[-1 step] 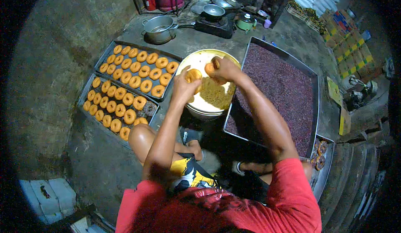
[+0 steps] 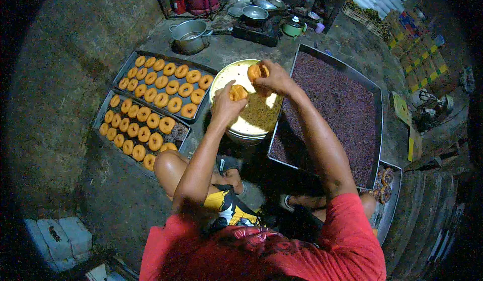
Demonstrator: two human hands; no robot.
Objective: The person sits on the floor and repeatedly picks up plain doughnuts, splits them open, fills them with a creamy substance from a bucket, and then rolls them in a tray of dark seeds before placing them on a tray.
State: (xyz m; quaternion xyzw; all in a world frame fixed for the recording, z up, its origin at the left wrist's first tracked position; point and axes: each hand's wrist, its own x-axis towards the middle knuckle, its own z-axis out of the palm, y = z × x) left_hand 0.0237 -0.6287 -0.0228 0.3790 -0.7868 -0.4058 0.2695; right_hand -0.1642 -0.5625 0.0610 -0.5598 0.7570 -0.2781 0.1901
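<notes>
Over a round, pale-topped tub (image 2: 233, 73), both my hands hold golden ring doughnuts. My left hand (image 2: 226, 106) has its thumb and fingers closed round one doughnut (image 2: 238, 93) above the left side of the tub. Slightly farther away, my right hand (image 2: 276, 82) grips another doughnut (image 2: 254, 73). A darker brown edge shows beside it; whether that is a second doughnut I cannot tell. A thick yellow-brown spread (image 2: 260, 111) covers the near right part of the tub's top.
Two trays of doughnuts, a far one (image 2: 135, 94) and a near one (image 2: 184, 136), lie left. A large tray of dark brown sprinkles (image 2: 332, 115) stands right, with coated doughnuts (image 2: 386, 184) beyond its near corner. Behind are a pot (image 2: 190, 33) and a stove (image 2: 257, 33).
My right hand has turned a little, so more of its doughnut shows. The left hand's doughnut has tilted and shifted slightly right. The whole view has moved slightly.
</notes>
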